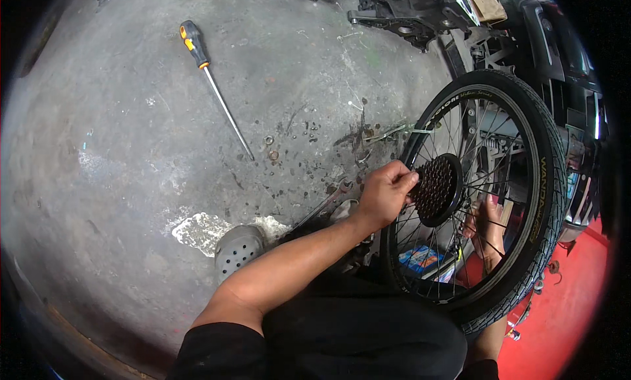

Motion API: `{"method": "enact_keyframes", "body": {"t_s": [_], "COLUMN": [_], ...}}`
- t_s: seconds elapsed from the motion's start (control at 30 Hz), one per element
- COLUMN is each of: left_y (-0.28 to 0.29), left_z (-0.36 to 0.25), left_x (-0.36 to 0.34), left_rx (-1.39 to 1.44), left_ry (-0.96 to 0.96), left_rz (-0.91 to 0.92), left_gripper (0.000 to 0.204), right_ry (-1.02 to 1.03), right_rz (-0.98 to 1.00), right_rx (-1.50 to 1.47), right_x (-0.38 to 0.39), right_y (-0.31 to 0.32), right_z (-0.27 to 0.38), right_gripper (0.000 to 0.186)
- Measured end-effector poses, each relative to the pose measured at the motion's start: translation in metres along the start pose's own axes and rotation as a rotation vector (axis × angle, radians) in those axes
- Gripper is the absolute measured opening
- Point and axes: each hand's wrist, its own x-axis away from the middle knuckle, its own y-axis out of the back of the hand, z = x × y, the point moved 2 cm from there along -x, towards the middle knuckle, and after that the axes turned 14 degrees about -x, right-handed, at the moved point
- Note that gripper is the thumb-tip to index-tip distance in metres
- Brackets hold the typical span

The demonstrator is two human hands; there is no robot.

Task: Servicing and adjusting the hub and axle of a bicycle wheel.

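Observation:
A bicycle wheel with a black tyre stands upright at my right, its cog side turned toward the left. My left hand is at the middle of the rear cassette, thumb and forefinger pinched together at its outer end. Whatever lies between those fingertips is too small or hidden to name. Behind the spokes, on the wheel's far side, my right hand has its fingers curled near the hub. Spokes partly cover that hand, and what it grips is hidden.
On the concrete floor lie a long screwdriver, loose nuts, a wrench and dark oil spots. A metal engine part sits at the far right. My grey clog is left of the wheel; a red surface lies beyond it.

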Motion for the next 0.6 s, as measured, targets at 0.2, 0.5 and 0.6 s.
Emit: {"method": "enact_keyframes", "body": {"t_s": [0.2, 0.5, 0.6], "left_y": [-0.002, -0.005, -0.008], "left_z": [-0.002, -0.002, 0.001], "left_x": [0.001, -0.011, -0.007], "left_rx": [0.085, -0.087, 0.044], "left_ry": [-0.114, -0.089, -0.133], "left_rz": [-0.025, 0.017, -0.023], "left_gripper": [0.012, 0.012, 0.012], "right_ry": [0.078, 0.294, 0.003], "right_rz": [0.060, 0.108, -0.082], "right_rx": [0.153, 0.114, 0.034], "right_x": [-0.007, -0.010, -0.009], "right_y": [0.009, 0.010, 0.010], "right_z": [-0.004, -0.006, -0.011], "right_gripper": [0.023, 0.019, 0.046]}}
